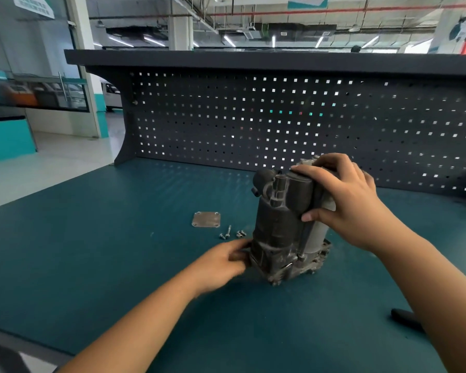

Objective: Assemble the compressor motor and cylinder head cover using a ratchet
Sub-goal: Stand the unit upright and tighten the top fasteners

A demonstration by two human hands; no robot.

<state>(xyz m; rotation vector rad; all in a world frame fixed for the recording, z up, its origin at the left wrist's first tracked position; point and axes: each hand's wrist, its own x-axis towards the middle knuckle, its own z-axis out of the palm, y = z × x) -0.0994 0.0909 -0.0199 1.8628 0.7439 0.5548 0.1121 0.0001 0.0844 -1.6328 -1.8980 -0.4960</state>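
The dark grey compressor (277,227) stands upright on the teal bench top (119,251), its silver motor cylinder (318,232) on the right side. My right hand (345,200) grips the compressor's top from the right, fingers curled over it. My left hand (221,262) holds the lower left corner of its base. A square metal cylinder head cover (206,219) lies flat to the left of the compressor. Several small bolts (232,234) lie loose just in front of that cover. A black handle (406,317), perhaps the ratchet, shows under my right forearm.
A dark pegboard back panel (280,122) with a shelf on top rises behind the bench. The bench's left edge drops to a workshop floor (51,162). Its front edge runs at the lower left.
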